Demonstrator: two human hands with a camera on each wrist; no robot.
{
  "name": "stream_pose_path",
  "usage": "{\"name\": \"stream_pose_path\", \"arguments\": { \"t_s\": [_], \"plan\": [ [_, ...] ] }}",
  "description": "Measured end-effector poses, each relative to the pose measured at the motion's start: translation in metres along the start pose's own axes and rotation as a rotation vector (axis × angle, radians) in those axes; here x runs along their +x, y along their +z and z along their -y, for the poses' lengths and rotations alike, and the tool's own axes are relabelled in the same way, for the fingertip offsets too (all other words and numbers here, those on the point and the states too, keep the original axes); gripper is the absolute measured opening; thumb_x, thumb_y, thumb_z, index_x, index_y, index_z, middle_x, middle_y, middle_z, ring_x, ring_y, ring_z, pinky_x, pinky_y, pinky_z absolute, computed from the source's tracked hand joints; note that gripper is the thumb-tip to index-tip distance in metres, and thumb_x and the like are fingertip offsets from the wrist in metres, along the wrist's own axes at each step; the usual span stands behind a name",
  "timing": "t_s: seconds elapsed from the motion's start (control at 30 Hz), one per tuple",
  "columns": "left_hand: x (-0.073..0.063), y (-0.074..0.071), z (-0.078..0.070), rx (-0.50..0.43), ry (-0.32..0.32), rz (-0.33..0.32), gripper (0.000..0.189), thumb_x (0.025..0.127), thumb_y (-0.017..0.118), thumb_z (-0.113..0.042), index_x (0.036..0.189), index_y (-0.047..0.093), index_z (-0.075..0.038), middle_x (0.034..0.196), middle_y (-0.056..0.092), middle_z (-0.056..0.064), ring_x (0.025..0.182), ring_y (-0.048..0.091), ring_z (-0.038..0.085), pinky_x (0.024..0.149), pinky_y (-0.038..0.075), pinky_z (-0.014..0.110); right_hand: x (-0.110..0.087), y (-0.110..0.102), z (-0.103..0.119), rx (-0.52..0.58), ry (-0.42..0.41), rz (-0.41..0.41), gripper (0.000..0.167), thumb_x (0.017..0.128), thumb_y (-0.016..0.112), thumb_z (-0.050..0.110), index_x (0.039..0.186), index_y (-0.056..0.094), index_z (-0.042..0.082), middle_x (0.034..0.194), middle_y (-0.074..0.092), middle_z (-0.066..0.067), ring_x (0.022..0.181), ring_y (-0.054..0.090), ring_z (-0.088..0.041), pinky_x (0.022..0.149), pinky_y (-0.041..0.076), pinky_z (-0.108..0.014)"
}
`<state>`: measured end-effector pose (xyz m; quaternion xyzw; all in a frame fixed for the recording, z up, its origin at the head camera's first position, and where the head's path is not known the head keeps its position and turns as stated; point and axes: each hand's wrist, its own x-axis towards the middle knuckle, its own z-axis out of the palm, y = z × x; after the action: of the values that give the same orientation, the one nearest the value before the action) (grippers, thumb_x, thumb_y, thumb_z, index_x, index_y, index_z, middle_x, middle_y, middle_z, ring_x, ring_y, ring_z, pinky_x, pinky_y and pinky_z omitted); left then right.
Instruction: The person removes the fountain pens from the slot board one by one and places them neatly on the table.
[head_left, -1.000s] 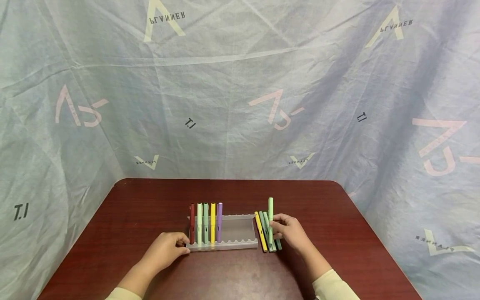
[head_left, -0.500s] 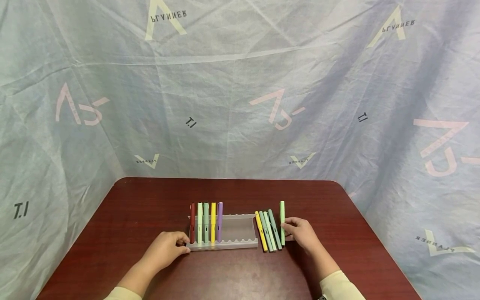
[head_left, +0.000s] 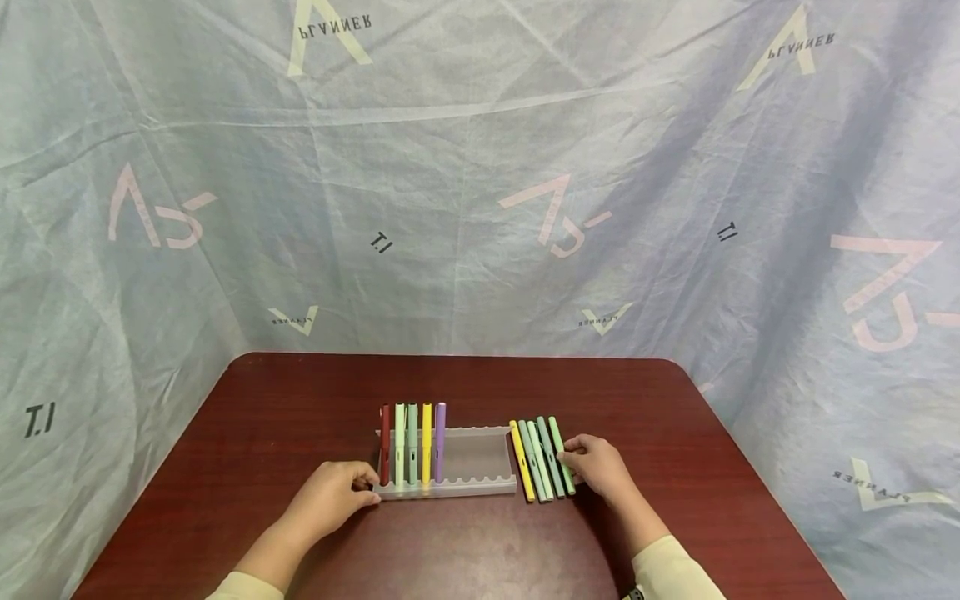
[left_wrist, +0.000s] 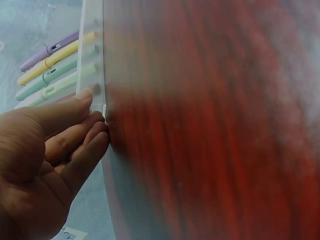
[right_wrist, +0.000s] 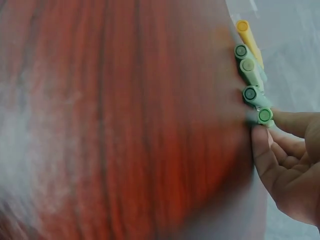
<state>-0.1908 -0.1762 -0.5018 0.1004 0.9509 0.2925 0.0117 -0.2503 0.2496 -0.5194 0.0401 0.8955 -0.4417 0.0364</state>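
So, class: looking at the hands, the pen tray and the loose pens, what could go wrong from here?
1. The loose pens lie packed side by side; the right hand touching the outermost green pen might roll or scatter its neighbours.
2. The left hand only touches the tray at one corner, so it could slide.

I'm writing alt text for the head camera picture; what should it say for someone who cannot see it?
Two hands work at a dark red table: the left hand touches the corner of a clear pen tray holding five upright pens, while the right hand touches the outermost of five pens lying in a row beside it. Pale printed cloth hangs behind.
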Motion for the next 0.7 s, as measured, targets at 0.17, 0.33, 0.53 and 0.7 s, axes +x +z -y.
{"name": "stream_pose_path", "arguments": {
  "t_s": [0.17, 0.33, 0.53, 0.7],
  "plan": [
    [0.0002, 0.0003, 0.0002, -0.001, -0.005, 0.000, 0.013, 0.079, 0.081, -0.020, 0.088, 0.072, -0.025, 0.083, 0.070, -0.012, 0.078, 0.064, 0.004, 0.072, 0.053, 0.031, -0.0003, 0.0014, 0.0011, -0.070, -0.008, -0.015, 0.021, 0.090, 0.071, 0.022, 0.103, 0.069, 0.005, 0.084, 0.069, -0.004, 0.064, 0.064, -0.015, 0.059, 0.054, -0.032],
    [0.0003, 0.0011, 0.0011, 0.004, 0.003, -0.004, 0.014, 0.079, 0.082, -0.020, 0.087, 0.072, -0.025, 0.083, 0.070, -0.012, 0.078, 0.064, 0.004, 0.072, 0.053, 0.030, -0.0010, 0.0027, 0.0025, -0.100, -0.006, -0.025, 0.021, 0.091, 0.070, 0.023, 0.103, 0.069, 0.006, 0.082, 0.069, -0.004, 0.063, 0.064, -0.015, 0.058, 0.053, -0.031],
    [0.0012, 0.0017, 0.0018, 0.012, 0.012, -0.007, 0.014, 0.079, 0.082, -0.021, 0.087, 0.072, -0.024, 0.083, 0.070, -0.012, 0.078, 0.065, 0.004, 0.073, 0.053, 0.030, -0.0002, 0.0031, 0.0012, -0.093, 0.002, -0.023, 0.023, 0.091, 0.070, 0.024, 0.104, 0.068, 0.005, 0.084, 0.068, -0.004, 0.063, 0.063, -0.014, 0.059, 0.054, -0.032],
    [0.0014, 0.0015, 0.0021, 0.012, 0.006, -0.004, 0.014, 0.079, 0.082, -0.021, 0.088, 0.072, -0.024, 0.083, 0.070, -0.012, 0.078, 0.065, 0.004, 0.073, 0.054, 0.031, 0.0003, 0.0035, 0.0002, -0.073, 0.005, -0.025, 0.024, 0.091, 0.070, 0.026, 0.104, 0.067, 0.006, 0.083, 0.067, -0.004, 0.063, 0.063, -0.015, 0.059, 0.054, -0.032]
  ]
}}
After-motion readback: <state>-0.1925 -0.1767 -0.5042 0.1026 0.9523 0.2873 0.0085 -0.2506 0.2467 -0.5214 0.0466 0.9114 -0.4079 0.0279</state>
